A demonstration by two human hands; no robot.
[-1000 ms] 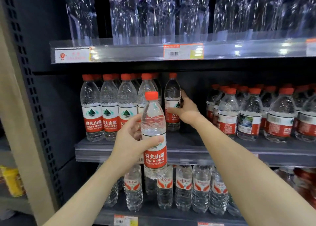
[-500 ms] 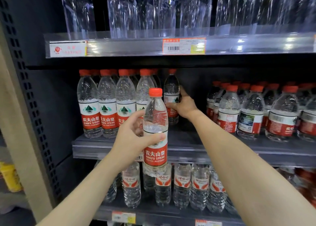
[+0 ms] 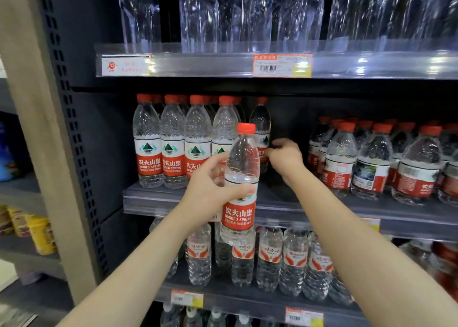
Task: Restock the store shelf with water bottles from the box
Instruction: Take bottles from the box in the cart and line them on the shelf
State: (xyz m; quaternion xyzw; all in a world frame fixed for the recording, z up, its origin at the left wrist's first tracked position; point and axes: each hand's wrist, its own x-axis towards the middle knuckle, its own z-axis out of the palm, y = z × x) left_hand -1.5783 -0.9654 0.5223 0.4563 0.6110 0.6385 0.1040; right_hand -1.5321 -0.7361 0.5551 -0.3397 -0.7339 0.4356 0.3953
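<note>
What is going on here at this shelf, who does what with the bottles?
A person is stocking the middle shelf with water. The left hand holds a red-capped bottle upright in front of the shelf, fingers round its middle. The right hand reaches into the gap on the shelf, beside a single bottle standing further back; the hand is blurred, so I cannot tell if it touches it. The held bottle is not yet on the shelf.

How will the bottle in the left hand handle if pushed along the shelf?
Likely heavy for its size: the bottle looks full and sealed. Tall and narrow, so a high push could tip it. The left hand wraps smooth clear plastic; it may slip if wet.
</note>
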